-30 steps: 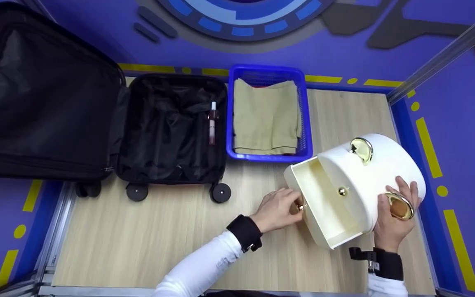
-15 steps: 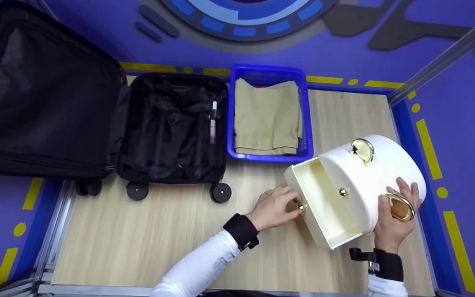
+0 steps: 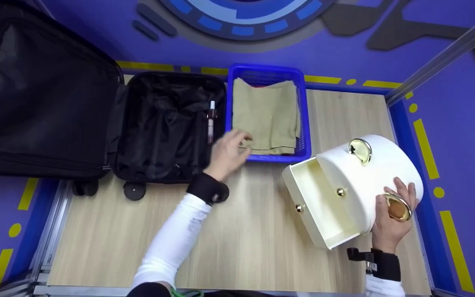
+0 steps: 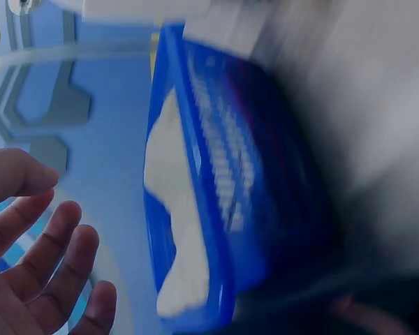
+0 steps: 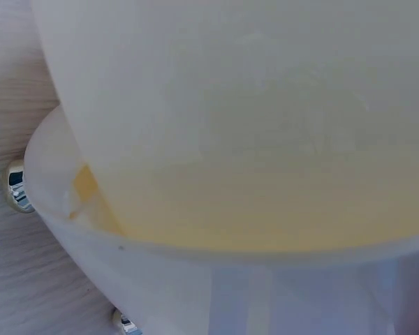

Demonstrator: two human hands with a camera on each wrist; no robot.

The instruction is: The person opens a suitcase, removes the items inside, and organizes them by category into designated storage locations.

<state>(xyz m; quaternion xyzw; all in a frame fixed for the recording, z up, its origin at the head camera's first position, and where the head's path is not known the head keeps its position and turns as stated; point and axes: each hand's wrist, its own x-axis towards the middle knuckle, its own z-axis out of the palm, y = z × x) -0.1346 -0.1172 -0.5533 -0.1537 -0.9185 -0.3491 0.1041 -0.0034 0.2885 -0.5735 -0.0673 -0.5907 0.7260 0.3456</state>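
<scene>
My left hand (image 3: 230, 153), a little blurred, is raised over the near left corner of the blue basket (image 3: 270, 158). Its fingers are loosely bent with nothing between them, as the left wrist view also shows. On the right, a white drawer box (image 3: 386, 165) lies angled with its lower drawer (image 3: 324, 206) pulled out and bare inside. My right hand (image 3: 394, 222) holds the box around one gold ring-shaped piece (image 3: 398, 207), thumb on one side and fingers on the other. A gold knob (image 3: 299, 208) sits on the drawer front.
An open black suitcase (image 3: 167, 123) stands at the left, its lid (image 3: 39, 99) leaning back. A slim tube (image 3: 211, 123) with a pale cap lies inside it. Folded khaki cloth (image 3: 268, 111) fills the basket. Blue walls (image 3: 464, 165) border the wooden table (image 3: 237, 247).
My left hand has let go of the drawer knob and moved up and left to the basket's corner. The right hand and drawer box have stayed put.
</scene>
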